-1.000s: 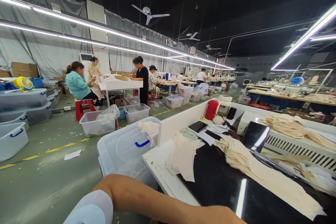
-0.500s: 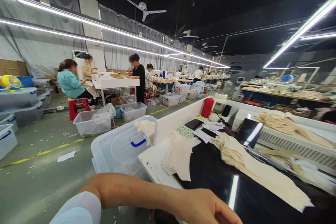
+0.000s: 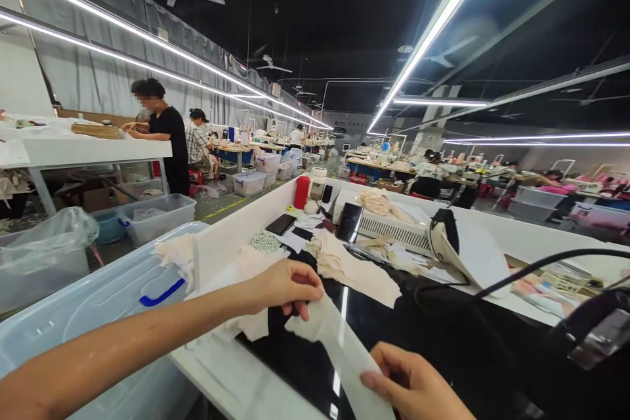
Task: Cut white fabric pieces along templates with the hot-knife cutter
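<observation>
A long pale strip of material [image 3: 339,349] stretches between my two hands above the black tabletop [image 3: 290,357]. Its far end is pinched in the fingers of my left hand [image 3: 283,285]. My right hand [image 3: 413,380], at the bottom of the view, grips the nearer part between thumb and fingers. Behind the strip, a layered pile of cream fabric pieces [image 3: 354,268] lies on the black surface. More cream pieces [image 3: 253,325] lie at the table's left side, partly hidden by my left hand and forearm.
A lidded plastic bin [image 3: 118,275] stands left of the table. At the back are a phone [image 3: 281,224], a red object [image 3: 302,192] and a white vented unit [image 3: 398,230]. A black cable [image 3: 541,257] arches on the right. A person in black [image 3: 167,131] stands at another table.
The view has swung right. My left hand has moved up over the table, and my right hand has come into view. The pale strip is now held between both.
</observation>
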Available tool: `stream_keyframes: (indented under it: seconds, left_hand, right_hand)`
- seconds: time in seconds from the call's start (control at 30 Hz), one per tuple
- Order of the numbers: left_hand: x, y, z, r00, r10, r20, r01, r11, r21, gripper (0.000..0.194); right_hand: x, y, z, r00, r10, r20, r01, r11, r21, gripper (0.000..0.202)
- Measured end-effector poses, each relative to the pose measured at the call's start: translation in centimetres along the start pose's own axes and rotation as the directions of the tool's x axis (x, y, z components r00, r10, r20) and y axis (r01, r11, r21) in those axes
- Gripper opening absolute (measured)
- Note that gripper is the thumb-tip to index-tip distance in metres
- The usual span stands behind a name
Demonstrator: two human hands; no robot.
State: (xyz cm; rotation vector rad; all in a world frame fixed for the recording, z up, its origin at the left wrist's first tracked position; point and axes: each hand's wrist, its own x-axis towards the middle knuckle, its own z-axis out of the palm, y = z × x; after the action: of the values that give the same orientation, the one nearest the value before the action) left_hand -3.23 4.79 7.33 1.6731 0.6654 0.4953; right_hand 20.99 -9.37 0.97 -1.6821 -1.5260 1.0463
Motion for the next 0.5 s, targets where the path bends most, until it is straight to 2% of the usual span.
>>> stream_keyframes:
  seconds: [0.07, 0.13, 0.17, 0.23, 0.3, 0.37, 0.4, 0.43, 0.5]
  left_hand:
    - [2.8, 1.1, -0.8, 0.992, 0.114, -0.056, -0.111, 0.993, 0.042, 0.038]
    - [5.9, 2.4, -1.6, 0.979, 0.182, -0.090, -0.178, 0.983, 0.049, 0.038]
    - [7.6, 3.0, -1.8, 0.969, 0.220, -0.109, -0.216, 0.975, 0.054, 0.037]
    - [10.6, 4.0, -2.2, 0.939, 0.308, -0.152, -0.301, 0.951, 0.069, 0.030]
    - [13.1, 4.3, -2.3, 0.904, 0.385, -0.186, -0.373, 0.923, 0.100, 0.020]
    - [14.8, 3.5, -2.3, 0.885, 0.426, -0.190, -0.404, 0.903, 0.144, 0.015]
    - [15.4, 2.8, -2.2, 0.882, 0.433, -0.184, -0.405, 0.898, 0.171, 0.014]
    - [15.8, 1.8, -2.2, 0.885, 0.432, -0.173, -0.398, 0.895, 0.200, 0.012]
    - [16.1, -0.6, -2.2, 0.896, 0.418, -0.151, -0.372, 0.891, 0.260, 0.010]
  right_hand:
    - [1.7, -0.4, -1.2, 0.993, 0.001, -0.114, 0.003, 0.999, 0.039, 0.047]
    - [3.6, -0.6, -2.9, 0.956, -0.033, -0.291, 0.035, 0.999, 0.000, 0.045]
    - [4.7, -0.8, -4.0, 0.912, -0.067, -0.405, 0.055, 0.998, -0.042, 0.044]
    - [7.1, -1.2, -6.1, 0.832, -0.125, -0.540, 0.093, 0.992, -0.085, 0.047]
    - [9.5, -1.2, -7.9, 0.728, -0.173, -0.663, 0.109, 0.985, -0.137, 0.048]
    - [11.5, -0.5, -9.0, 0.634, -0.229, -0.739, 0.108, 0.972, -0.209, 0.045]
    - [12.3, 0.0, -9.3, 0.608, -0.261, -0.750, 0.108, 0.963, -0.248, 0.042]
    - [13.0, 0.7, -9.4, 0.599, -0.292, -0.746, 0.111, 0.952, -0.284, 0.039]
    - [13.8, 2.5, -9.1, 0.615, -0.343, -0.710, 0.119, 0.931, -0.346, 0.034]
